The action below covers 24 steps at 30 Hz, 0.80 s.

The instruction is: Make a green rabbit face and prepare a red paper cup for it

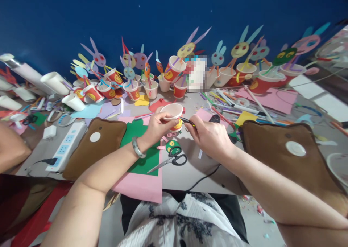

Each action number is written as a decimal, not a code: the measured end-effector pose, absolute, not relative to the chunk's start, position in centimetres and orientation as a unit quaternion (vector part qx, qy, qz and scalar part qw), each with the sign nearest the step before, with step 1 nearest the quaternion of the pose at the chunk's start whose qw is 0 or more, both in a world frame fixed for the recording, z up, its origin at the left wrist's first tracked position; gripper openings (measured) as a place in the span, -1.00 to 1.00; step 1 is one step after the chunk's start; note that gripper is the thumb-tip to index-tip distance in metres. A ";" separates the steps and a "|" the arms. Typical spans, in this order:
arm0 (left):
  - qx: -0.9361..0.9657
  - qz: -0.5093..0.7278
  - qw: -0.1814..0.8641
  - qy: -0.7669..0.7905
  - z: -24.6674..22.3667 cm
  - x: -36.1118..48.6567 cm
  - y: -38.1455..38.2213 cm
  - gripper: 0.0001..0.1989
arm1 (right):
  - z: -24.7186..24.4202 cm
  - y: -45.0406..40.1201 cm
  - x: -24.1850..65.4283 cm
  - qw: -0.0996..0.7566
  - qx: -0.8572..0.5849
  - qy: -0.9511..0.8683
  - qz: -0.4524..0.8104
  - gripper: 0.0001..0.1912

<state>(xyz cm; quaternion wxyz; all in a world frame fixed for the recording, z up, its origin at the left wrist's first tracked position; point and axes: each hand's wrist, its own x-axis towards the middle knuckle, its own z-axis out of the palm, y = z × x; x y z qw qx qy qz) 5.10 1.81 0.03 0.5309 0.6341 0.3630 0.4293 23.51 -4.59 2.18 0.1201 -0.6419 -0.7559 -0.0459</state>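
My left hand [157, 126] grips a red and white paper cup [174, 111] with a yellow emblem, its open mouth tilted up. In my right hand [208, 134] is a slim black tool [188, 121], its tip at the cup's side; its exact kind is too small to make out. Just below the cup lies a round green paper face [172, 145] with yellow eyes and pink pieces by it. Black-handled scissors [174, 157] rest nearer me, partly over green paper [140, 151] on pink paper [146, 189].
Paper cups with rabbit-like paper figures [130, 89] line the back. Brown pads lie at left [103, 145] and right [274, 141]. A power strip [66, 145], several pens [225, 100] and paper scraps [143, 101] share the table. Another person's arm [12, 149] shows at far left.
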 end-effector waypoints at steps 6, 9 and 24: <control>0.668 0.432 0.480 0.369 -0.3 5.0 1.9 -0.63 | 1.8 -5.0 23.0 0.114 -0.649 -0.749 -0.065 -0.53; 0.683 0.442 0.447 0.371 -0.7 5.0 2.1 -0.65 | 2.0 -4.6 23.2 0.157 -0.653 -0.741 0.012 -0.59; 0.740 0.486 0.306 0.351 -0.8 4.8 2.4 -0.79 | 1.2 -4.3 22.8 0.234 -0.654 -0.719 0.027 -0.56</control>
